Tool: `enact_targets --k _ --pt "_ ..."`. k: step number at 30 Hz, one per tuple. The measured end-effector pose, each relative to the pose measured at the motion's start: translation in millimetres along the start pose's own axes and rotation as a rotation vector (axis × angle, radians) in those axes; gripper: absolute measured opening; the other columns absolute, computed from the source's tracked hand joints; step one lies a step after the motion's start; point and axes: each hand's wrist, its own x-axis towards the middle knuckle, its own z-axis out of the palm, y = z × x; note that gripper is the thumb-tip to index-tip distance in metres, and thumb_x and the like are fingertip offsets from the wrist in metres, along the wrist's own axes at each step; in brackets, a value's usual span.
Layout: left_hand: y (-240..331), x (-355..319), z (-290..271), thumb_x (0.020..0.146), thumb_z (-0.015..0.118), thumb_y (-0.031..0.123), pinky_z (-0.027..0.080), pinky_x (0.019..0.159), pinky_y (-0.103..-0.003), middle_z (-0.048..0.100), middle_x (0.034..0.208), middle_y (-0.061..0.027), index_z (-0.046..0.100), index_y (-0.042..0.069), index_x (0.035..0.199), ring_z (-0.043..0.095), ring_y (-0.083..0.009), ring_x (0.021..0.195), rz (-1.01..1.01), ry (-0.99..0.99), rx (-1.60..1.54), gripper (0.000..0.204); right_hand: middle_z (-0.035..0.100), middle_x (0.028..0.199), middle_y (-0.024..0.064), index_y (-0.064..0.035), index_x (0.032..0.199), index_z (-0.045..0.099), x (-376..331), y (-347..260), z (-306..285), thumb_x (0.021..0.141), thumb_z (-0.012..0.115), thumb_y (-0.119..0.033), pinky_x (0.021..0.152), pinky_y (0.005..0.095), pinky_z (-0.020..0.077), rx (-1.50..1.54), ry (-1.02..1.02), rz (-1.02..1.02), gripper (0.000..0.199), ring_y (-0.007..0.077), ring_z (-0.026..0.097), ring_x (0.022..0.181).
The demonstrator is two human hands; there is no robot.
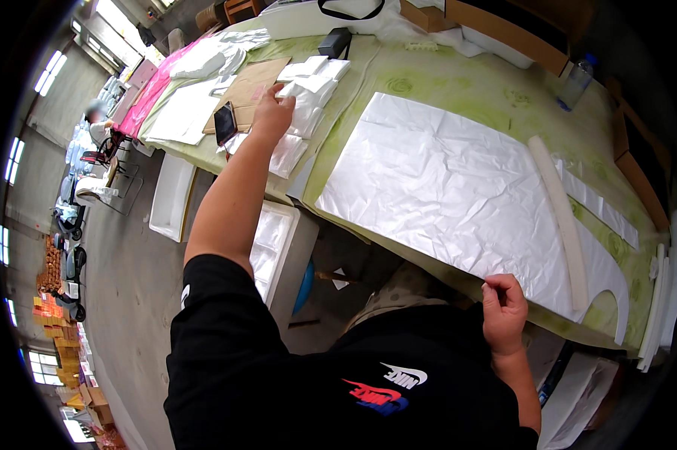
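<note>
Where the large white sheet (458, 195) lies spread across the green tabletop (458, 82), it shows as a thin, crinkled, faintly glossy material, wrinkled all over, with straight sides and a rounded notch cut into its near right corner. The right hand (503, 311) rests at the sheet's near edge, fingers curled and pinching that edge between thumb and fingertips. Across the sheet's right part lies one long white foam strip (559, 217), matte, gently curved, running from far to near. Just beyond it sits a narrower clear plastic strip (601, 206). The left hand (272, 112) reaches far out to the left end of the table, its fingers spread flat on a stack of small white folded pieces (308, 101); it presses rather than grasps, holding nothing. Beside that hand lie a brown cardboard sheet (248, 86) and one dark phone (225, 122). Further left are more white sheets (184, 112) and a pink sheet (147, 97). One clear plastic bottle (576, 81) stands at the far right of the table. Below the table edge, white foam trays (274, 244) stand on the grey floor (128, 285). Another person (98, 127) sits far off at the left.
</note>
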Motion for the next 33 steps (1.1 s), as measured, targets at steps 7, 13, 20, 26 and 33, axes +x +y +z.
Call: enact_targets --k 7,13,20,26,33 --pt "16 -27 13 0.092 0.066 0.038 0.025 0.120 -0.050 0.043 0.159 -0.0057 0.051 0.026 0.149 0.035 -0.0288 0.149 -0.014 0.095 0.470 0.061 0.062 0.092 0.0058 -0.0012 0.100 0.064 -11 -5 -13 0.092 0.064 0.005 0.079 0.0245 0.0470 -0.104 0.012 -0.023 0.010 0.0134 0.058 0.083" --pt "-32 -47 -16 0.095 0.056 0.048 0.025 0.118 -0.057 0.045 0.158 -0.0063 0.047 0.029 0.153 0.038 -0.0305 0.147 -0.134 0.074 0.623 0.061 0.060 0.093 0.0048 -0.0008 0.101 0.063 -27 6 -27 0.094 0.063 0.005 0.079 0.0241 0.0459 -0.051 0.021 0.045 0.010 0.0125 0.056 0.083" --pt "-41 -88 -16 0.093 0.059 0.053 0.025 0.117 -0.060 0.055 0.149 -0.0127 0.054 0.030 0.147 0.048 -0.0330 0.141 -0.086 0.087 0.549 0.059 0.059 0.093 0.0024 -0.0014 0.102 0.063 -29 5 -25 0.095 0.061 0.004 0.076 0.0226 0.0452 0.019 -0.011 0.071 0.009 0.0092 0.054 0.082" --pt "-29 -111 -13 0.093 0.059 0.052 0.013 0.121 -0.063 0.039 0.160 -0.0056 0.053 0.029 0.147 0.033 -0.0286 0.150 -0.136 -0.011 0.520 0.059 0.059 0.092 0.0019 -0.0018 0.102 0.064 -36 6 -28 0.095 0.061 0.005 0.075 0.0226 0.0456 0.016 -0.020 0.022 0.010 0.0091 0.054 0.081" --pt "-32 -131 -9 0.086 0.069 0.063 0.010 0.123 -0.061 0.032 0.164 -0.0076 0.051 0.030 0.150 0.024 -0.0318 0.154 0.162 0.074 0.578 0.075 0.061 0.092 0.0028 -0.0017 0.101 0.065 -47 25 -39 0.094 0.062 0.004 0.078 0.0240 0.0476 -0.013 -0.002 0.060 0.010 0.0107 0.058 0.084"
